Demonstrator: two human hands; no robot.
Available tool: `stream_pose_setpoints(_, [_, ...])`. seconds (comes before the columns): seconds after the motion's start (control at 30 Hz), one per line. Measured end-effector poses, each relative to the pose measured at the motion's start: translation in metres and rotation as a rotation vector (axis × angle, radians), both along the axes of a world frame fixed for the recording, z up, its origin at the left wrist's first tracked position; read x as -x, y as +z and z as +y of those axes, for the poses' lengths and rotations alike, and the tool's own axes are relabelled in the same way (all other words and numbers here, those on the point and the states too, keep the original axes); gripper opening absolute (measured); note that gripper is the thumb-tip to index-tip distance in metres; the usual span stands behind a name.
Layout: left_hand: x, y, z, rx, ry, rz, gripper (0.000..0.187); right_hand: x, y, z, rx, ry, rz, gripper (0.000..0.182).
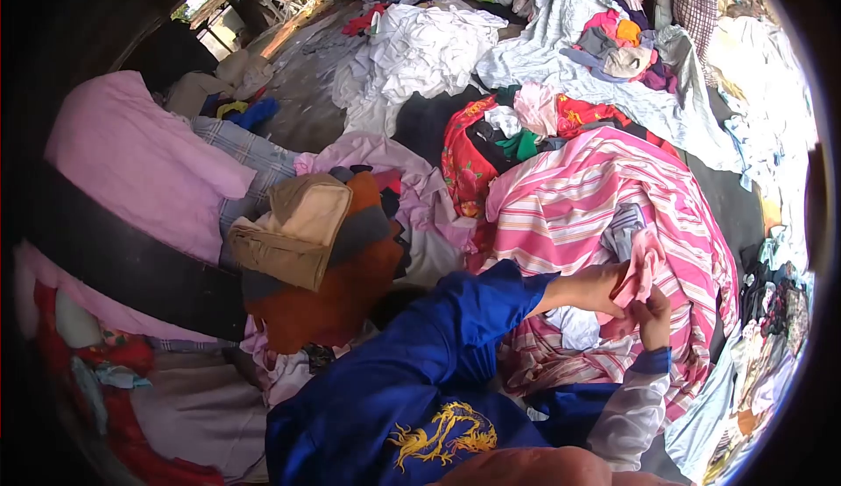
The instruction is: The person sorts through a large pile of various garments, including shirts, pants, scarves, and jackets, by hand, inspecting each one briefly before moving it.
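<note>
Both hands meet on one small thing, low and right of centre. Starting at the far left of them: a folded tan garment (293, 228) sits on top of an orange cloth (350, 289), well apart from either hand and out past the left elbow. Nearer in, the blue sleeve (455, 328) of the left arm runs up and to the right, ending at the left hand (604, 289), whose fingers are closed on the lower edge of a small pink cloth (639, 267). That cloth stands up from the grip, its long axis running up and slightly leftward from the hands, the free end above them and the held end down between them. Just right of it, touching it from below, is the right hand (653, 320), fingers pinched on the same bottom edge, wrist in a pale sleeve with a blue cuff (653, 362). So the two hands are together, almost knuckle to knuckle, each clamped on the pink piece; neither is clearly nearer, though the left reaches higher along it. Behind and all round lies the pink striped sheet (596, 197), which the held cloth overlaps; whether it touches the sheet I cannot tell. Farther right, mixed clothing (762, 346) lies heaped beyond the right hand.
</note>
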State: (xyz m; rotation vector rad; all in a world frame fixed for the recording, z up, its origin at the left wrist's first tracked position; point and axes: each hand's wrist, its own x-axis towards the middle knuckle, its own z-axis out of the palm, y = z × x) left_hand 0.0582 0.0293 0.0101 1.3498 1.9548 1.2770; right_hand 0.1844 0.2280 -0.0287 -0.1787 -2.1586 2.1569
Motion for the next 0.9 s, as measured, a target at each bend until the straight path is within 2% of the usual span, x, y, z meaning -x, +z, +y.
stream_pose_setpoints(0.03, [0.002,-0.01,0.002,0.04,-0.03,-0.007,0.071,0.002,0.007,-0.006,0.026,0.015,0.009,0.038])
stream_pose_setpoints(0.13, [0.006,-0.03,0.007,0.132,0.084,-0.032,0.057,0.004,0.027,-0.014,0.046,-0.059,0.008,0.046])
stream_pose_setpoints(0.17, [0.005,-0.056,0.014,0.088,0.142,0.024,0.049,0.002,0.025,-0.001,-0.051,-0.09,-0.072,0.052])
stream_pose_setpoints(0.2, [0.002,-0.059,0.014,0.1,0.185,0.048,0.045,0.004,0.022,0.005,-0.218,-0.253,-0.085,0.048])
stream_pose_setpoints(0.3, [-0.008,-0.054,0.013,0.11,0.281,0.079,0.029,0.005,0.023,0.028,-0.222,-0.507,-0.051,0.04])
stream_pose_setpoints(0.4, [-0.019,-0.088,0.017,0.13,0.141,0.171,0.028,0.005,0.021,0.043,-0.173,-0.571,0.001,0.032])
stream_pose_setpoints(0.43, [-0.032,-0.078,0.012,0.296,0.148,0.276,0.023,0.005,0.019,0.043,-0.184,-0.554,-0.018,0.03])
stream_pose_setpoints(0.47, [-0.039,-0.1,0.013,0.265,0.073,0.232,0.02,0.005,0.018,0.043,-0.194,-0.537,-0.036,0.028])
stream_pose_setpoints(0.57, [-0.074,-0.114,-0.004,0.501,-0.116,0.276,0.023,0.008,0.011,0.044,-0.203,-0.491,-0.013,0.023])
stream_pose_setpoints(0.6, [-0.089,-0.135,-0.009,0.593,-0.195,0.259,0.025,0.01,0.003,0.046,-0.2,-0.476,0.017,0.024])
stream_pose_setpoints(0.67, [-0.118,-0.208,-0.008,0.565,-0.454,0.174,0.028,0.01,0.015,0.037,-0.21,-0.467,-0.009,0.026])
stream_pose_setpoints(0.7, [-0.135,-0.217,-0.016,0.59,-0.545,0.115,0.028,0.011,0.015,0.036,-0.246,-0.48,0.005,0.027])
stream_pose_setpoints(0.77, [-0.159,-0.188,-0.038,0.602,-0.578,0.001,0.029,0.014,0.013,0.034,-0.279,-0.492,0.021,0.031])
stream_pose_setpoints(0.9, [-0.177,-0.118,-0.069,0.518,-0.486,-0.118,0.03,0.015,0.013,0.029,-0.315,-0.48,-0.005,0.042])
